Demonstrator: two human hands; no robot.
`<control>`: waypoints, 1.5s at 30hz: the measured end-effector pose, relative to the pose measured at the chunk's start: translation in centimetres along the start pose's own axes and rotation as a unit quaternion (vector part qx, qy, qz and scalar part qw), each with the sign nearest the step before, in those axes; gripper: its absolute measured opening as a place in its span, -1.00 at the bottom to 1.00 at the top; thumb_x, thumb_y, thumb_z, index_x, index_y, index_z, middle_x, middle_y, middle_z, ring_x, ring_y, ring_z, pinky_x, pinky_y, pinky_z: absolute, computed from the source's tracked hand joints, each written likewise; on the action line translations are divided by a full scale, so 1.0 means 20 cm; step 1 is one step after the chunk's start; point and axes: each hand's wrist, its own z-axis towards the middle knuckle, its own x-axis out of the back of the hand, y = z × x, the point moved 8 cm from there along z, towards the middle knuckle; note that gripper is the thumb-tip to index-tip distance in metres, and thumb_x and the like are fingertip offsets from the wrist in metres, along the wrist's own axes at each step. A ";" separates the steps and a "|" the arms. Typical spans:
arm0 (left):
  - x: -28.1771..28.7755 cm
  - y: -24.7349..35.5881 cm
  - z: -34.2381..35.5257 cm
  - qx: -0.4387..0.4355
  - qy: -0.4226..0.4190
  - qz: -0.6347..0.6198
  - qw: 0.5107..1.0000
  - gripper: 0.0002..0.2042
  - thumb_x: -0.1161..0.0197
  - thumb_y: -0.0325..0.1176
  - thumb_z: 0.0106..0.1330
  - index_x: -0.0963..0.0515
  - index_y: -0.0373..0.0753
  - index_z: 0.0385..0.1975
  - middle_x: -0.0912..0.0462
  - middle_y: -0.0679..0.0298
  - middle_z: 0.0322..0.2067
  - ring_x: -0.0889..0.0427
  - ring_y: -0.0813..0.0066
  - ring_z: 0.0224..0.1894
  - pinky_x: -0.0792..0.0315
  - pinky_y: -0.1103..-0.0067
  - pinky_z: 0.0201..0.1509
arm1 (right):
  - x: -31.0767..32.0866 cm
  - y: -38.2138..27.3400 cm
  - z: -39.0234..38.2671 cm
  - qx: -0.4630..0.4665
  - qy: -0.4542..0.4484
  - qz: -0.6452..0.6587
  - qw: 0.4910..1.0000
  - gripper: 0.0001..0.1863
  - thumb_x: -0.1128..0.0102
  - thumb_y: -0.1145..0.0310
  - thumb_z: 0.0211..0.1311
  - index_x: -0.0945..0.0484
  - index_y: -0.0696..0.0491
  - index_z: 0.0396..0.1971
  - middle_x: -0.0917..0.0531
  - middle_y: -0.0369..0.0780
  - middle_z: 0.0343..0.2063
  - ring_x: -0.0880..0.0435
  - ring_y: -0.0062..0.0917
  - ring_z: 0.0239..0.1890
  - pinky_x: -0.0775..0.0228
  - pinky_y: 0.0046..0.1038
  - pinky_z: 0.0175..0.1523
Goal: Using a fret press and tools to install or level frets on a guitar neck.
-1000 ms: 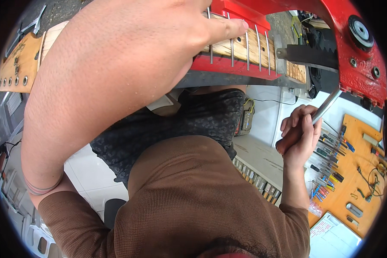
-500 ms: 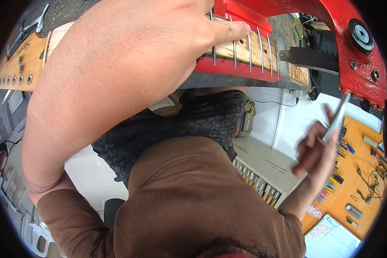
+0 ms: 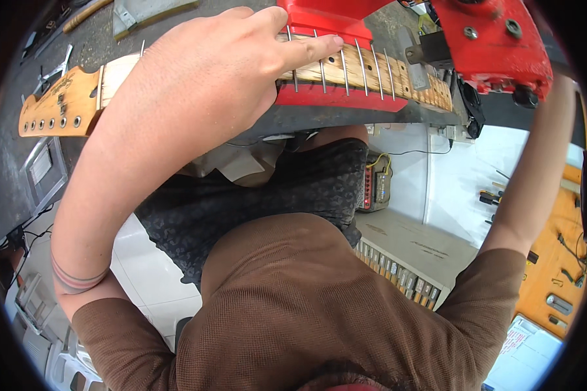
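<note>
A guitar neck [image 3: 372, 81] of pale wood lies across a red support [image 3: 346, 96], its headstock [image 3: 55, 107] toward the left. Several long fret wires [image 3: 345, 72] cross it, their ends sticking out past the edge. My left hand [image 3: 241, 65] grips the neck from above, index finger stretched along the wood by the frets; the thumb is hidden. A red press [image 3: 499, 49] stands over the neck, with its lower red block [image 3: 329, 23] just behind my fingertip. My right forearm [image 3: 535, 169] reaches up along the press's right side; that hand's fingers are hidden.
A notched dark metal bar [image 3: 427, 52] juts from the press above the neck. An orange tool board [image 3: 554, 287] hangs at the lower right. Below the bench stand a small box with red fronts [image 3: 375, 182] and a grey cabinet [image 3: 411, 241]. A wooden handle [image 3: 88, 14] lies far left.
My right hand has gone up from beside the metal rod to behind the press's right side. The view has shifted, bringing more of the bench in. My left hand keeps its place on the neck.
</note>
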 end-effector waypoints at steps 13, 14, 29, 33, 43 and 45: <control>0.02 0.01 -0.02 -0.010 0.034 0.056 0.998 -0.14 -0.42 -0.55 0.28 -0.53 0.34 0.62 -0.49 0.27 -0.27 -0.65 0.25 -0.16 -0.64 0.30 -0.02 | -0.37 0.64 -0.73 -0.091 -0.162 -0.058 0.981 -0.39 -0.57 0.21 0.50 -0.58 0.16 0.39 -0.66 -0.31 0.15 -0.57 -0.65 0.22 -0.50 -0.39 0.30; 0.02 0.01 -0.02 -0.010 0.025 0.052 0.998 -0.13 -0.42 -0.55 0.26 -0.53 0.35 0.62 -0.48 0.28 -0.27 -0.64 0.25 -0.17 -0.63 0.31 -0.03 | -0.46 0.57 -0.80 -0.047 -0.217 -0.029 0.975 -0.24 -0.61 0.14 0.45 -0.47 0.16 0.47 -0.61 -0.20 0.23 -0.57 -0.46 0.28 -0.45 -0.27 0.39; 0.26 0.07 -0.16 0.017 0.069 0.144 0.987 -0.12 -0.44 -0.48 0.15 -0.53 0.02 0.63 -0.67 0.19 0.37 -0.66 0.03 0.30 -0.48 0.13 0.47 | -0.61 0.40 -0.80 0.263 -0.075 -0.350 0.896 -0.14 -0.63 0.20 0.24 -0.46 0.02 0.53 -0.67 -0.06 0.07 -0.62 -0.05 0.30 -0.06 0.06 0.77; 0.49 0.03 -0.50 0.050 0.247 0.114 0.961 -0.43 -0.43 -0.58 0.10 -0.79 -0.14 0.21 -0.79 0.19 0.07 -0.74 0.07 0.11 -0.54 0.21 0.30 | -0.57 0.41 -0.84 0.243 -0.077 -0.407 0.877 -0.06 -0.57 0.36 0.16 -0.39 0.14 0.58 -0.62 0.00 0.33 -0.53 -0.05 0.50 0.09 0.09 0.83; 0.72 -0.55 -1.58 0.450 0.182 0.181 0.855 -0.82 -0.32 -0.59 0.35 -0.76 -0.31 -0.12 -0.77 0.16 -0.16 -0.73 0.13 0.03 -0.60 0.30 0.15 | -0.56 0.36 -0.92 0.243 -0.044 -0.448 0.859 -0.01 -0.36 0.55 0.14 -0.28 0.18 0.67 -0.41 0.05 0.59 -0.23 -0.09 0.75 0.32 0.11 0.88; 0.70 -0.62 -1.50 0.425 0.105 0.182 0.881 -0.81 -0.37 -0.53 0.37 -0.79 -0.28 -0.07 -0.78 0.17 -0.14 -0.72 0.12 0.06 -0.60 0.27 0.19 | -0.59 0.29 -0.96 0.246 -0.030 -0.444 0.861 -0.02 -0.34 0.55 0.17 -0.29 0.16 0.67 -0.41 0.04 0.60 -0.23 -0.10 0.76 0.33 0.12 0.88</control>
